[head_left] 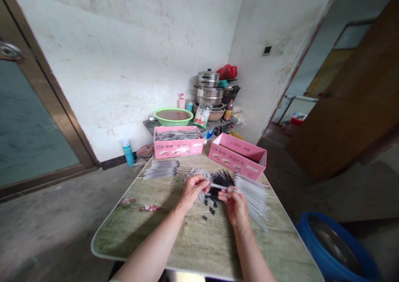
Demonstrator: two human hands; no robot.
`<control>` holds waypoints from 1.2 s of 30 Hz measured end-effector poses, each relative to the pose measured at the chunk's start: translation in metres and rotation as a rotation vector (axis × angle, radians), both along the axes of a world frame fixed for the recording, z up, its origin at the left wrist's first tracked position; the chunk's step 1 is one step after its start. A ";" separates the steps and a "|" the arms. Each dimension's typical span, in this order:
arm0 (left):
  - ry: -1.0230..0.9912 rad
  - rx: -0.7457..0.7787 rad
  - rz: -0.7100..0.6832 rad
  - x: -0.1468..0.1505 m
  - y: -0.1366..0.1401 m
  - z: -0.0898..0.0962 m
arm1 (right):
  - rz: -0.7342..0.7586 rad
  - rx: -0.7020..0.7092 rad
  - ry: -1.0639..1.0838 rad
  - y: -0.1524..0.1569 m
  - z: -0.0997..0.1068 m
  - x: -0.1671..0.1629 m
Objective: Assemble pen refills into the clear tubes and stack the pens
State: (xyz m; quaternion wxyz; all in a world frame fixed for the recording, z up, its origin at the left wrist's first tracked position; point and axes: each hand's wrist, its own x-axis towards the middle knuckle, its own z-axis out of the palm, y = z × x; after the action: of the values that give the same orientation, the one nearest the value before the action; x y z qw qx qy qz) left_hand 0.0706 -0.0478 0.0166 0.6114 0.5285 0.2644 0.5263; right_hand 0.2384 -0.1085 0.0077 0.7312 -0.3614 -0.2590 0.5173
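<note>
A thin translucent pen barrel (219,186) stretches between my two hands above the table. My left hand (196,187) pinches its left end with thumb and fingertips. The fingers of my right hand (235,201) close on its right end. Behind my hands lies a pile of thin black pen parts (222,179), with small black pieces (212,210) scattered nearer me. Small whitish pieces (199,173) are heaped by my left hand, partly hidden by it. Many clear barrels (254,197) lie in a row to the right. At the left rests a stack of assembled-looking pens (161,168).
Two pink boxes stand at the table's far end: the left box (179,148) holds many grey pens, the right box (237,159) is open-topped. Behind are a green basin (173,122) and stacked pots (209,95). A blue tub (339,244) stands right of the wood-patterned table (199,244).
</note>
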 end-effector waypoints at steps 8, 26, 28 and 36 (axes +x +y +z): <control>0.033 -0.011 0.068 0.001 0.004 -0.003 | -0.013 -0.026 -0.036 -0.001 0.002 -0.001; 0.211 0.090 0.130 -0.006 0.008 -0.006 | -0.061 -0.043 -0.131 -0.003 0.004 -0.005; 0.259 0.086 0.139 -0.007 0.009 -0.006 | -0.053 -0.047 -0.132 -0.003 0.005 -0.005; 0.213 0.094 0.071 -0.006 0.007 -0.003 | -0.041 -0.045 -0.149 -0.003 0.006 -0.005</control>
State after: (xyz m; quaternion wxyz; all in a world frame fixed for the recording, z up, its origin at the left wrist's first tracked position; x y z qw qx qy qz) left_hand 0.0648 -0.0405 0.0138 0.5353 0.5997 0.3215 0.5004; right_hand 0.2331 -0.1117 0.0133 0.7122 -0.4205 -0.2933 0.4795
